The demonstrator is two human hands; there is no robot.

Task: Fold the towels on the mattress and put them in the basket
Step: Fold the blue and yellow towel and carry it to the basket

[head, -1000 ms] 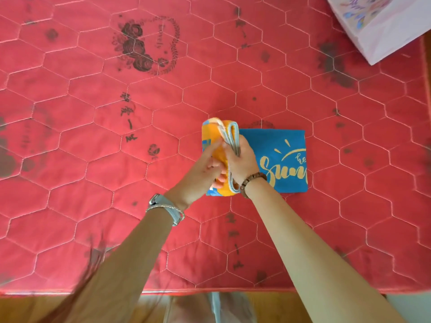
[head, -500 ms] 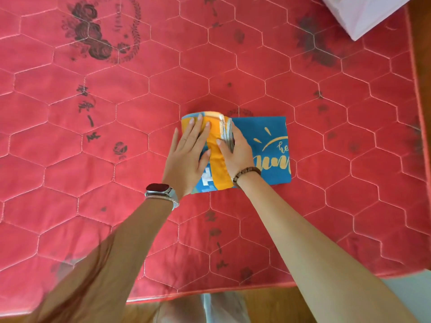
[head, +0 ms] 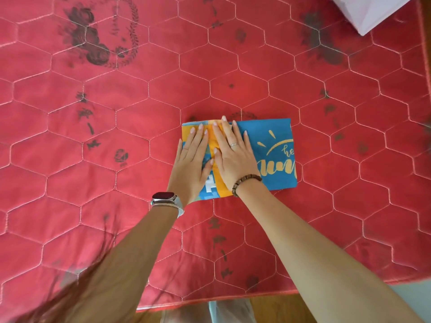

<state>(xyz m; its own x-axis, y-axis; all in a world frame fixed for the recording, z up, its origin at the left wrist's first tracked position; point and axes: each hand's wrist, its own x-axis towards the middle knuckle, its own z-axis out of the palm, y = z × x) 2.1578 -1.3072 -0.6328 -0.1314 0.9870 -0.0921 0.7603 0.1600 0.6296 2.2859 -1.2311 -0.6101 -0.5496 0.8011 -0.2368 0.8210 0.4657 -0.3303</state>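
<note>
Towel (head: 275, 138), folded to a compact rectangle and lying flat on the mattress (head: 116, 183). An orange flap covers the towel's left half; the blue lettered panel shows on its right half. The left hand (head: 190, 164) and right hand (head: 233, 157) rest side by side on the towel's left half, palms down and fingers straight, pressing the cloth and gripping nothing. The right hand lies where the flap's edge meets the blue panel, the left on the flap's outer part. This placement probably serves to flatten the stacked layers and set the crease, so the fold does not spring open when lifted. The watch (head: 163, 196) and bracelet (head: 245, 183) sit at the towel's near edge. A white object (head: 373, 12) lies well beyond the towel's far right corner; whether it is the basket cannot be told. The fold appears nearly complete, and the transfer is not yet begun.
</note>
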